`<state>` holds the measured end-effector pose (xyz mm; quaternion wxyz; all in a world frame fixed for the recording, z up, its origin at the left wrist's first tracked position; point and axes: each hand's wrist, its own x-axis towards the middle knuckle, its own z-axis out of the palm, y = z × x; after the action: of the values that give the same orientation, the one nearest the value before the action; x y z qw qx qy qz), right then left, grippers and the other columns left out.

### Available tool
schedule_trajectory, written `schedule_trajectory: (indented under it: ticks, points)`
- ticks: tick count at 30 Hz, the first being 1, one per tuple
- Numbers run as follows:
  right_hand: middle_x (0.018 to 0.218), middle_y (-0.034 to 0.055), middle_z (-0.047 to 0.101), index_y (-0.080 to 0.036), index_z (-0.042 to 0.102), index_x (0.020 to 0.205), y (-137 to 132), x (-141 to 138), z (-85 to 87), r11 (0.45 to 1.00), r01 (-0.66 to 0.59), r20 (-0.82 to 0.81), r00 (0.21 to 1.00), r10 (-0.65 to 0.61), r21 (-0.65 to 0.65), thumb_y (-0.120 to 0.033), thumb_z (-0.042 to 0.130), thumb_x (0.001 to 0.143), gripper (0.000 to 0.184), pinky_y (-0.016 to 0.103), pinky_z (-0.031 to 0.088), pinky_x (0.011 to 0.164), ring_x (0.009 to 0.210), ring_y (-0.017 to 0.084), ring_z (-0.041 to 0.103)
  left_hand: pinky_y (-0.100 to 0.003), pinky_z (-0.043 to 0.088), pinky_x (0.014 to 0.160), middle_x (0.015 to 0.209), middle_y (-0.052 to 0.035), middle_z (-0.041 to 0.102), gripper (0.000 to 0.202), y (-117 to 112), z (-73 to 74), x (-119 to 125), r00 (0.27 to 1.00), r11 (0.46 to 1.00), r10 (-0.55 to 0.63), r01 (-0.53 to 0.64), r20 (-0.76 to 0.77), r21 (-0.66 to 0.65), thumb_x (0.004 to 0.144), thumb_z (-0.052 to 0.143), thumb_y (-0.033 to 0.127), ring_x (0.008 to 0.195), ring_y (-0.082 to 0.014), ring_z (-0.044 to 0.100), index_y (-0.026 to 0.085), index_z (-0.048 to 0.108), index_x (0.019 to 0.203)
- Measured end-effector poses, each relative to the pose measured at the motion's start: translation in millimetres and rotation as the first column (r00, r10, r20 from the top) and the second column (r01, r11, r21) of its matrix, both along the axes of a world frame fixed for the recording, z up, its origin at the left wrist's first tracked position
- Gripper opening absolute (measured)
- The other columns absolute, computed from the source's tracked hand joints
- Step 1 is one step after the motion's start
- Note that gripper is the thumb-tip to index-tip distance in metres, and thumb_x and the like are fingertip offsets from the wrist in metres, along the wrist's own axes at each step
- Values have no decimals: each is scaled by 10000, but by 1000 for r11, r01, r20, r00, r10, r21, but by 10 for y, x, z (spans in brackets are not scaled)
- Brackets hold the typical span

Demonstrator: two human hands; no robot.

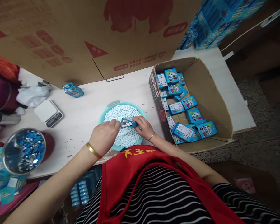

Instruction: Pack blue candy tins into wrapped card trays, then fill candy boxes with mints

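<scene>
Both my hands hold one small blue candy box [128, 123] lying sideways over a teal basin [107, 109] filled with pale blue-white candies [123, 113]. My left hand [104, 137], with a gold bangle at the wrist, is closed on the box's left end. My right hand [143, 127], with a thin bracelet, is closed on its right end. Both hands hover just above the candies.
An open cardboard carton [212, 102] at the right holds several filled blue boxes. A white scale [48, 113], a steel bowl of blue caps [24, 151], two blue boxes [72, 90] and a big cardboard sheet [84, 37] stand around the white table [84, 121].
</scene>
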<state>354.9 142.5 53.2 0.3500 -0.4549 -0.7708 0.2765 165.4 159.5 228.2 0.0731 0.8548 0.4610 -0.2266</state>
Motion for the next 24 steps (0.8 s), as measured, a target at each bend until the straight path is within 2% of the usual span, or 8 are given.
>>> schedule_trajectory:
  ticks: [4,10,13,16,18,20,22,24]
  points:
    - [1139,108,571,-216,495,1216,-9,-12,-23,1000,-5,-7,1000,5,-8,-138,485,827,398,465,449,957,1101,260,511,-312,460,598,875,-104,601,225,-9,54,70,999,999,-46,46,-16,-5,893,364,88,804,-230,598,137,582,915]
    - [1150,116,571,-210,488,1230,-5,11,-65,1000,-23,-10,1000,23,-18,-131,486,818,419,465,452,960,1111,260,510,-313,468,628,886,-92,608,194,13,-78,-133,995,999,-51,50,87,17,889,406,112,815,-217,589,158,589,932]
    - [1155,110,571,-218,490,1235,10,58,-87,999,2,-3,1000,-2,-36,-124,483,809,437,471,446,970,1118,260,509,-310,475,652,892,-86,616,189,-4,-219,-292,982,1000,-19,18,186,9,910,405,180,837,-211,593,172,585,968]
    - [1156,104,573,-226,494,1235,32,108,-87,998,14,4,1000,-14,-62,-137,489,813,431,479,441,977,1120,263,513,-316,490,681,979,-94,631,225,-31,-442,-440,954,997,75,-69,289,-31,920,404,228,893,-214,604,173,549,1083]
    - [1157,106,574,-227,496,1230,46,138,-75,997,32,-4,999,-32,-71,-155,494,826,410,478,445,972,1115,265,518,-319,500,728,1048,-100,632,275,-43,-621,-544,914,985,172,-163,367,-54,913,437,261,908,-203,613,168,500,1163]
    - [1156,110,573,-224,499,1223,55,169,-64,995,69,-14,997,-70,-73,-174,500,839,387,477,449,966,1105,268,523,-315,501,768,1044,-94,637,290,-48,-776,-647,863,972,235,-220,447,-87,903,467,289,883,-184,621,167,486,1165]
    - [1156,114,571,-220,502,1217,59,201,-55,992,101,-9,995,-102,-73,-180,506,840,379,478,449,964,1100,273,524,-306,501,772,994,-83,639,252,-46,-856,-723,817,966,256,-233,516,-110,906,464,307,859,-171,622,168,506,1112]
    - [1160,114,568,-222,502,1217,60,221,-47,992,106,15,994,-105,-70,-164,508,826,395,482,446,966,1105,278,519,-297,501,766,981,-82,635,230,-36,-831,-741,793,971,236,-212,561,-110,916,446,314,860,-165,617,170,519,1080]
